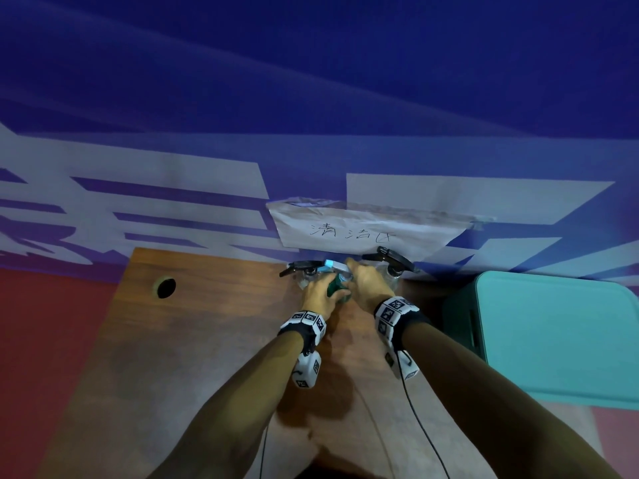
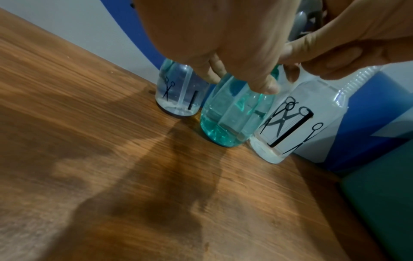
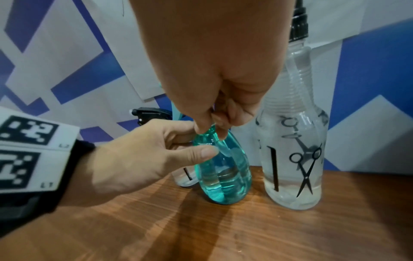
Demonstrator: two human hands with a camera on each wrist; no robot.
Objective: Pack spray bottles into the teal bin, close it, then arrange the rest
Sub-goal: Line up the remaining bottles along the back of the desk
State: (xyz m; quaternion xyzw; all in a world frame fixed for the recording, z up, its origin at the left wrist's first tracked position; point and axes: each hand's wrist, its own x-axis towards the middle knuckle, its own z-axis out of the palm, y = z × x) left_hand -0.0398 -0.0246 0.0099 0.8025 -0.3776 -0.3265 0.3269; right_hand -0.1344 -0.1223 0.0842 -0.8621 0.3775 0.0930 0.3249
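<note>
A teal spray bottle (image 1: 337,288) (image 3: 225,176) (image 2: 232,114) stands at the back of the wooden table (image 1: 207,340), between two clear spray bottles with scissor prints. My left hand (image 1: 330,290) (image 3: 196,141) (image 2: 241,83) wraps its upper body, thumb in front. My right hand (image 1: 352,275) (image 3: 212,130) pinches its neck from above. The smaller clear bottle (image 2: 178,95) (image 3: 185,178) is on the left, the taller one (image 2: 297,123) (image 3: 295,159) on the right. The teal bin (image 1: 539,333) sits to the right with its lid down.
A blue and white wall (image 1: 173,202) runs right behind the bottles, with a handwritten paper sign (image 1: 356,229) taped on it. A round cable hole (image 1: 165,288) lies at the table's back left. Wrist camera cables (image 1: 418,420) trail over the table front.
</note>
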